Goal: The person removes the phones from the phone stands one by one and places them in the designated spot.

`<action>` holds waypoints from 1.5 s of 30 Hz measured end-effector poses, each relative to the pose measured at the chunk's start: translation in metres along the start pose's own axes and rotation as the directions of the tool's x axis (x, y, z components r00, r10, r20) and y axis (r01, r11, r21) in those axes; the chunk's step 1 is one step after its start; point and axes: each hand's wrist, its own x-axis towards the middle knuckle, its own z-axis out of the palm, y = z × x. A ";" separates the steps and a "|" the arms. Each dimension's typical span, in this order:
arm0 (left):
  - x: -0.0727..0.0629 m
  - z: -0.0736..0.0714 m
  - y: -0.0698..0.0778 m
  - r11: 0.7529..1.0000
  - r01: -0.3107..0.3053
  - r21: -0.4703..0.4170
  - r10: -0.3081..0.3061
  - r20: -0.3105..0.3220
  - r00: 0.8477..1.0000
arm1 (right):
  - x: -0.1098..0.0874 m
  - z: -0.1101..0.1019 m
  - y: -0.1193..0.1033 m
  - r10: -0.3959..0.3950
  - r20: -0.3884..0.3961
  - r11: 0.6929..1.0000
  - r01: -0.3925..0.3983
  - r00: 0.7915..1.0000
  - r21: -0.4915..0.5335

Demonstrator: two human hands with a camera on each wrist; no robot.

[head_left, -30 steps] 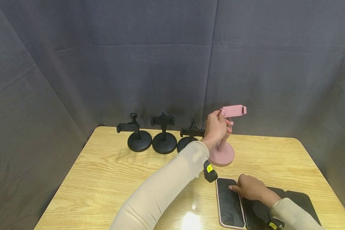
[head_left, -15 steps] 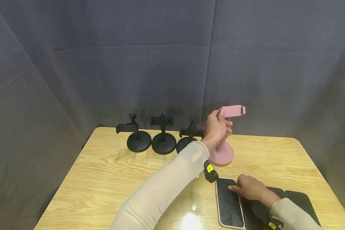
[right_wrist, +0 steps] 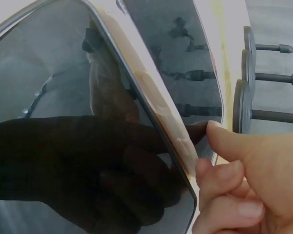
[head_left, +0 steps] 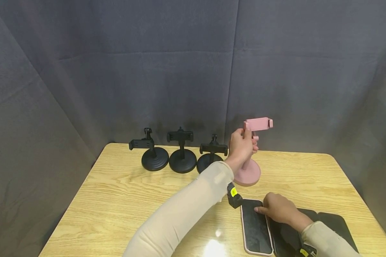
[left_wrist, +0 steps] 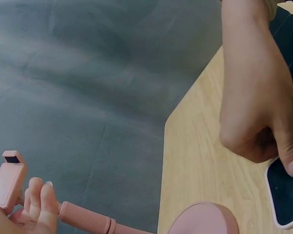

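Note:
In the head view my left hand [head_left: 241, 145] holds the pink phone stand [head_left: 248, 175] just below its clamp, with the thumb at the clamp's left end. The stand is upright, and my hand hides part of its stem. The left wrist view shows curled fingers [left_wrist: 48, 204] beside the ribbed part of that stem. My right hand [head_left: 281, 208] has its thumb on the screen of a smartphone [head_left: 256, 232] in a pink case. Its other fingers curl at the phone's right edge, as the right wrist view also shows. The phone lies flat on the table.
Black phone stands [head_left: 182, 162] stand in a row left of the pink one; my left forearm partly covers the nearest. Dark phones [head_left: 284, 237] lie side by side under and beyond my right wrist. A grey curtain [head_left: 180, 71] closes in the wooden table [head_left: 115, 200].
My left thumb and fingers have shifted slightly lower around the pink clamp's left end. The head view has drifted a little. My right hand stays at the phone.

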 end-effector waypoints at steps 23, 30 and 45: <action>-0.025 -0.018 -0.028 0.994 -0.020 0.106 0.004 0.146 0.989 | 0.004 -0.019 -0.005 0.004 -0.193 0.980 0.035 0.981 0.197; -0.035 -0.032 -0.037 0.994 -0.053 0.095 0.035 0.181 0.983 | 0.005 -0.017 -0.013 0.011 -0.235 0.964 0.052 0.972 0.262; -0.061 -0.070 -0.067 0.985 -0.104 0.140 0.054 0.321 0.945 | -0.003 -0.016 -0.029 0.033 -0.262 0.952 0.050 0.965 0.303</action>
